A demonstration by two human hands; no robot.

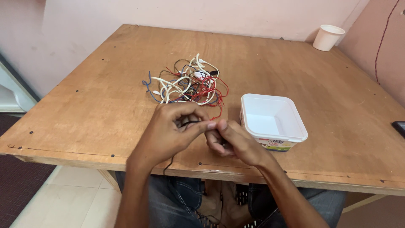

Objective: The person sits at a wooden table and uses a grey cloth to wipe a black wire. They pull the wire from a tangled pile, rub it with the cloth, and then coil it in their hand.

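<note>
While both hands meet over the near edge of the desk (295, 55), counts as seen:

- Hands: two. left hand (171, 128) and right hand (234, 141), fingertips touching at centre.
- left hand: thumb and fingers pinched together on one thin black wire (190, 123); the wire loops between the fingers and a strand drops past the wrist over the desk edge toward the lap.
- right hand: fingers curled closed, pinching at the same spot; cannot tell exactly how much of the wire sits inside it.
- Cable tangle (187, 84): one heap, mid-desk, just beyond the hands, not touching them. White, red, blue and black strands mixed; strand count not readable.
- White plastic tub (291, 122): one, square, lid off, nothing visible inside, just right of the right hand.
- Paper cup (328, 37): one, white, far right corner, well apart from everything else.
- Dark flat object (399, 126): one, at right frame edge, cut off, can't identify.
- Desk: one, bare wooden top, against pink wall.
</note>
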